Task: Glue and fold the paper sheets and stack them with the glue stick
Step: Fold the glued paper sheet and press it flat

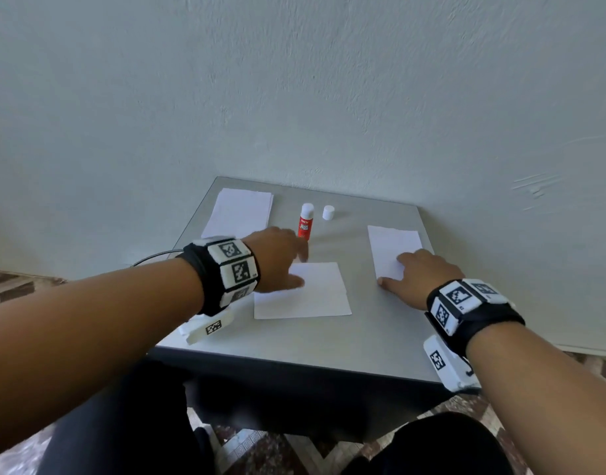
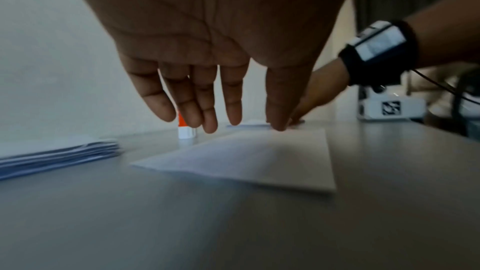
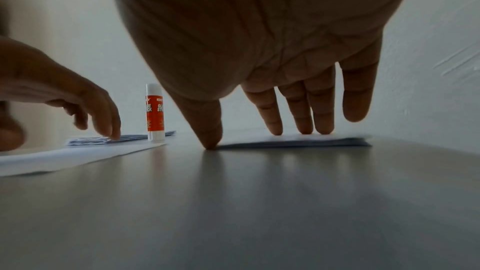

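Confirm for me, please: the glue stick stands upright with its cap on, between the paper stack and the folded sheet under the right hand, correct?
Not quite: the glue stick stands upright uncapped; its white cap sits apart beside it, as the head view shows. The rest holds: it stands between the paper stack and the folded sheet under the right hand.

Paper stack (image 1: 238, 212) far left, glue stick (image 1: 305, 222) upright beside its cap (image 1: 328, 212) — single sheet (image 1: 312, 296) nearer.

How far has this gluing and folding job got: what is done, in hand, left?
Done: a folded pile lies under the right hand. The glue stick stands open, its cap beside it. In hand: the left hand hovers over a flat sheet. Left: that sheet, plus the far stack.
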